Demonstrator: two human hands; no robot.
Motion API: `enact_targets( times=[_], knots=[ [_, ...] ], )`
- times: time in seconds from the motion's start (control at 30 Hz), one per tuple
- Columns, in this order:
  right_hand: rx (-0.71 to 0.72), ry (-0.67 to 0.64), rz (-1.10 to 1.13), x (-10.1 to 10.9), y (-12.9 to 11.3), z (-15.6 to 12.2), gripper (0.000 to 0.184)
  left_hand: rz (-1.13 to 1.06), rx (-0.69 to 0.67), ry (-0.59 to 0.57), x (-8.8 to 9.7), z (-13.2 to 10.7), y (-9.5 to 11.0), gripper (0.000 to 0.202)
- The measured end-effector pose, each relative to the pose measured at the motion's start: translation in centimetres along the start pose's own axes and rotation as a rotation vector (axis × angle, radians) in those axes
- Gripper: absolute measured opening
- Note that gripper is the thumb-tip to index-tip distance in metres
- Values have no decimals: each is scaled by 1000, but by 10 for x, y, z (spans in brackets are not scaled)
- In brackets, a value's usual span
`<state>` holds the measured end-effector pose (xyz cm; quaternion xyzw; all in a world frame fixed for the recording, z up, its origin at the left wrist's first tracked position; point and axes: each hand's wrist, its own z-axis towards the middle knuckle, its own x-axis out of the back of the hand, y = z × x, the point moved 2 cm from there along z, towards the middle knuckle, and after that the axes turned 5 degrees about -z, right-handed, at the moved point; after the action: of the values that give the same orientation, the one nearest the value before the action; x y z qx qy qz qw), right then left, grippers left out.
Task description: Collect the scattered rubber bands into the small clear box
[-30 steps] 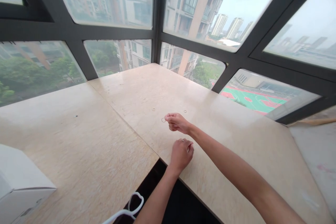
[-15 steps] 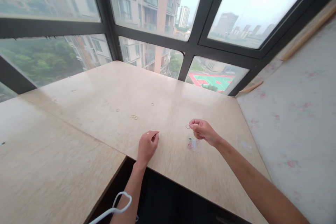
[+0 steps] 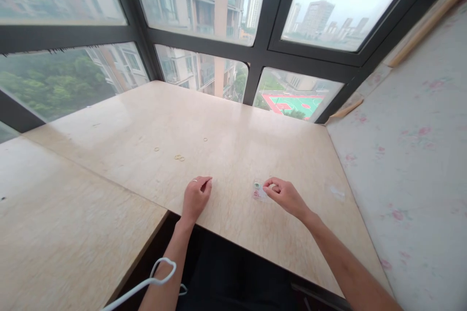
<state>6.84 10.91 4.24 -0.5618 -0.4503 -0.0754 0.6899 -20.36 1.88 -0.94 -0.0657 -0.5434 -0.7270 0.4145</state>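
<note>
My left hand (image 3: 196, 199) rests on the table near its front edge, thumb and index finger pinched together; whatever is between them is too small to make out. A thin ring sits on one of its fingers. My right hand (image 3: 286, 198) is at the right edge of a small clear packet (image 3: 258, 193) with green and pink-red bits inside. Its thumb and index finger are closed in a pinch, and I cannot make out what they hold. Beyond the left hand lie thin gold-coloured rings: one ring (image 3: 156, 149), a touching group (image 3: 179, 158) and another ring (image 3: 205, 139).
The pale table (image 3: 226, 165) runs back to dark-framed windows (image 3: 253, 63). A clear plastic scrap (image 3: 337, 193) lies at the right by the flowered wall (image 3: 408, 170). A white cord (image 3: 146, 283) loops over my left forearm.
My right hand has come down to the packet, and the thin ring that showed at its fingertips is no longer visible. The left hand keeps its pinch. The whole view has shifted slightly.
</note>
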Motion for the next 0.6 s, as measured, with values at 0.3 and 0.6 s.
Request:
enact_targets(
  times=[0.3, 0.6],
  knots=[
    [-185, 81, 257, 14, 59, -19, 38, 66, -18, 3, -2, 0, 1, 18],
    [-220, 278, 346, 3, 75, -31, 43, 224, -32, -10, -7, -2, 2, 18]
  ],
)
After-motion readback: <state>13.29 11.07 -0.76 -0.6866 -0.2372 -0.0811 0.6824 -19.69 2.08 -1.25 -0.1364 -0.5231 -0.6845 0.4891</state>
